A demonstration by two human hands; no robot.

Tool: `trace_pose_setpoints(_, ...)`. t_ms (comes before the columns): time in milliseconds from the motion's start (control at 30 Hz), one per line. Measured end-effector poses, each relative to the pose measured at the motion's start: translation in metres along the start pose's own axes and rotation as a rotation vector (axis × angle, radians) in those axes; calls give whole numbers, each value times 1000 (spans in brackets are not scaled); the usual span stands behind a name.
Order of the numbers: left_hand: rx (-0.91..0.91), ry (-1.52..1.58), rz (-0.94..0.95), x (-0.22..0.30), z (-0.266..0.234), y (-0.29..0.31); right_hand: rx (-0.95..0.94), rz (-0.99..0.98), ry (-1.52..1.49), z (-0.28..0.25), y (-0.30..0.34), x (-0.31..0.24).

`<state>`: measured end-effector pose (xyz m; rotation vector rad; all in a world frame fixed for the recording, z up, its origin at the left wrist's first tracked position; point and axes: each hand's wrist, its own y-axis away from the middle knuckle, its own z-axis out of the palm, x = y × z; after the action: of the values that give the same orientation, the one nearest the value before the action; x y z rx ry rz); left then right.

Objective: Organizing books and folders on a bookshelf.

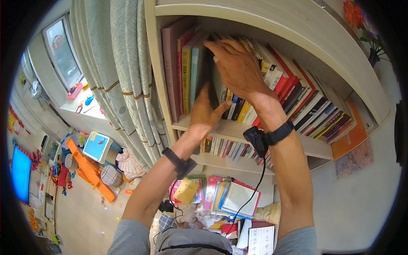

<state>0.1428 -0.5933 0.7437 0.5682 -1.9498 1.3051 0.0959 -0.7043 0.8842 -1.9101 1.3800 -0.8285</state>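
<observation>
On the upper shelf of a pale wooden bookcase (238, 19), a dark-covered book (207, 63) stands in the row, leaning slightly. My left hand (204, 111) is at its lower part, fingers against the dark cover and thumb across on the spine side. Above it my right hand (239, 70) reaches over with fingers stretched out along the upper edges of the books; the fingertips come near the dark book's top. Just left stand a light blue book (194, 70) and a yellow book (185, 80). White, black and red spines, among them a red book (287, 90), fill the right side.
A lower shelf holds more books (229, 148). Beneath lie piled notebooks (238, 197) and papers. A curtain (127, 63) hangs beside the bookcase's left side. An orange toy slide (90, 170) stands on the floor at left. Cables hang from my wrist straps.
</observation>
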Motion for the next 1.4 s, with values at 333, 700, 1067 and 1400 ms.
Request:
trace_pose_setpoints(333, -77, -317, 27, 8, -4, -7, 24, -36, -39, -1, 0, -2)
trace_pose_setpoints(700, 15, -748, -50, 1, -17, -1, -32, 5, 96, 3, 2, -6)
trace_pose_setpoints(1067, 68, -707, 164, 25, -30, 7, -37, 41, 46, -6, 10, -2)
trace_pose_setpoints(1400, -171, -66, 182, 0, 13, -1, 39, 9, -4, -2, 11, -2)
